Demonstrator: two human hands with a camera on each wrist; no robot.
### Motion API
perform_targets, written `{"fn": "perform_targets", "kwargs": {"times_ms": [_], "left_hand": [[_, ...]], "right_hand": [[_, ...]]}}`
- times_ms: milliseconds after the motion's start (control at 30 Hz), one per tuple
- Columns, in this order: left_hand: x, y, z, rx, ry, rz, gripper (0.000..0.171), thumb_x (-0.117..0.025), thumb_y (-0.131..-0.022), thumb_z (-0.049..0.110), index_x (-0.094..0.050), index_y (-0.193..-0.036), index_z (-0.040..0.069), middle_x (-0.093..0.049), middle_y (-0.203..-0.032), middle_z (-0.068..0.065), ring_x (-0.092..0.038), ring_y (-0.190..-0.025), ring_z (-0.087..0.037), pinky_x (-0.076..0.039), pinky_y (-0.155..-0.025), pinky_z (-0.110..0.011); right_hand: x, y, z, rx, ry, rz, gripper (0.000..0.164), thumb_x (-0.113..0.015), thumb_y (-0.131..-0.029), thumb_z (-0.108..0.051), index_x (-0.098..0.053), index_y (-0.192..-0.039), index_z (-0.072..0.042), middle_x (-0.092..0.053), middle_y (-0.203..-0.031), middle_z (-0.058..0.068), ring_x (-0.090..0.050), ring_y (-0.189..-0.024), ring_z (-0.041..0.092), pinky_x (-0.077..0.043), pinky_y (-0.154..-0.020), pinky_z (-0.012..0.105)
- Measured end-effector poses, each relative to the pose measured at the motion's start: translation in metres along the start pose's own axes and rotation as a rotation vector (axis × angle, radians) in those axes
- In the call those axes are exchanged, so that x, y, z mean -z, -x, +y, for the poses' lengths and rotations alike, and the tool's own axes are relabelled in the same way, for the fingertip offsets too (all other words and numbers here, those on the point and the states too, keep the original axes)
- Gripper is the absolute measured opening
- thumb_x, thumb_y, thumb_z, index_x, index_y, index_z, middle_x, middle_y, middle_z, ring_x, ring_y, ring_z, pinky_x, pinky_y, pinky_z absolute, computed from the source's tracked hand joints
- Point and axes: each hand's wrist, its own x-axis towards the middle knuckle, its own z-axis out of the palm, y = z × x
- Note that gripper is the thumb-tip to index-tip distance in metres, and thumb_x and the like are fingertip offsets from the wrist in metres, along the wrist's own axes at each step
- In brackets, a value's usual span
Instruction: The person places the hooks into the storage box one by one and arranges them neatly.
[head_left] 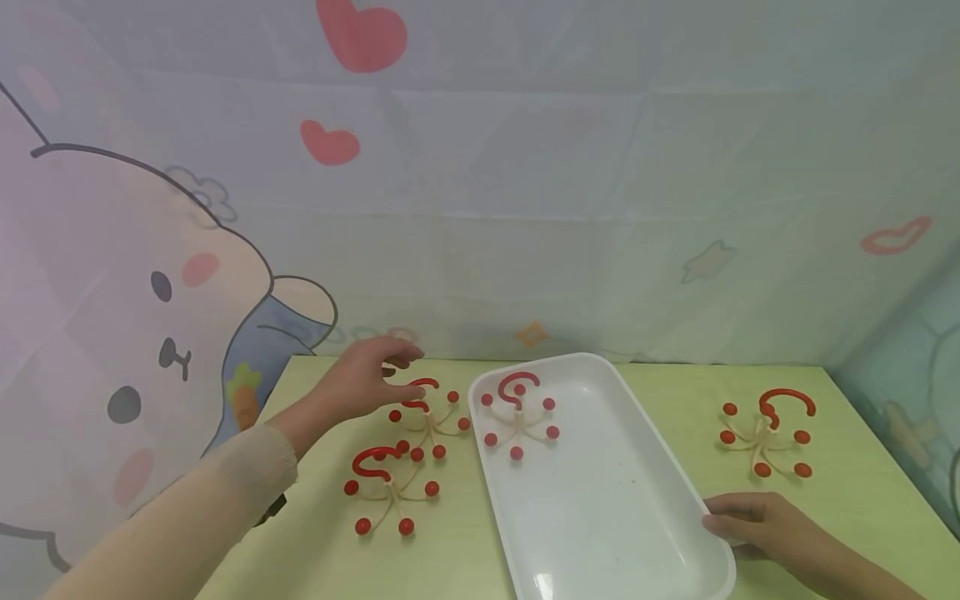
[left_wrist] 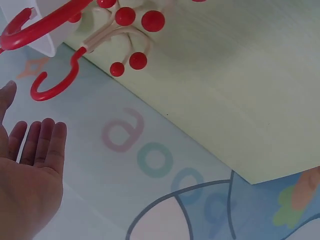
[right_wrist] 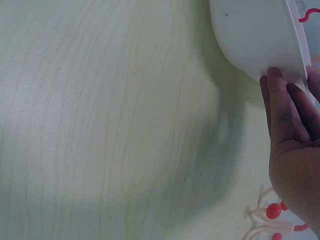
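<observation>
My left hand (head_left: 360, 377) reaches over the far left of the table, fingers extended and apart from the thumb. Just beside its thumb is the red hook of a multi-prong hanger (head_left: 429, 423), whose cream prongs end in red balls. In the left wrist view the palm faces the camera, with nothing in it. A similar hanger (head_left: 389, 492) lies closer to me. My right hand (head_left: 772, 527) grips the right rim of a white tray (head_left: 600, 508), thumb above and fingers beneath. Inside the tray's far left corner sits a third hanger (head_left: 519, 423).
Another red-hooked hanger (head_left: 763, 435) lies to the right of the tray, beyond my right hand. The pale yellow-green table (head_left: 315, 542) meets a printed cloth backdrop (head_left: 525, 208) along its far edge.
</observation>
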Motion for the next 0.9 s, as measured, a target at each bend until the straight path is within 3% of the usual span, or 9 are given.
{"fn": "perform_targets", "kwargs": {"times_ms": [400, 633, 767, 900], "left_hand": [[-0.011, 0.007, -0.020, 0.062, 0.031, 0.007, 0.051, -0.090, -0.089, 0.021, -0.071, -0.133, 0.005, -0.073, -0.129, -0.013, -0.070, -0.120, -0.035, -0.059, -0.103, -0.050], [-0.016, 0.007, -0.029, 0.078, 0.026, 0.009, 0.046, -0.088, -0.090, 0.020, -0.072, -0.131, 0.005, -0.074, -0.127, -0.012, -0.070, -0.118, -0.033, -0.059, -0.102, -0.051], [-0.020, 0.007, -0.032, 0.086, 0.033, 0.012, 0.044, -0.087, -0.091, 0.019, -0.072, -0.130, 0.005, -0.074, -0.126, -0.012, -0.071, -0.118, -0.034, -0.060, -0.101, -0.051], [-0.023, 0.006, -0.033, 0.089, 0.045, 0.013, 0.040, -0.086, -0.092, 0.017, -0.073, -0.128, 0.006, -0.075, -0.124, -0.010, -0.071, -0.117, -0.034, -0.060, -0.101, -0.051]], "right_hand": [[0.002, 0.000, 0.001, -0.033, 0.012, 0.003, 0.049, -0.062, -0.109, -0.027, -0.061, -0.141, 0.011, -0.071, -0.134, 0.015, -0.073, -0.108, 0.016, -0.063, -0.088, 0.028], [0.002, -0.002, 0.000, -0.070, 0.034, 0.028, 0.051, -0.064, -0.108, -0.031, -0.063, -0.140, 0.010, -0.071, -0.134, 0.016, -0.072, -0.111, 0.021, -0.064, -0.092, 0.037], [0.001, -0.001, 0.002, -0.014, 0.002, 0.002, 0.046, -0.063, -0.109, -0.026, -0.064, -0.139, 0.009, -0.071, -0.133, 0.016, -0.072, -0.108, 0.015, -0.063, -0.089, 0.030], [0.001, 0.000, 0.003, -0.015, -0.005, -0.001, 0.046, -0.063, -0.109, -0.026, -0.064, -0.140, 0.008, -0.072, -0.132, 0.014, -0.072, -0.107, 0.012, -0.063, -0.088, 0.028]]}}
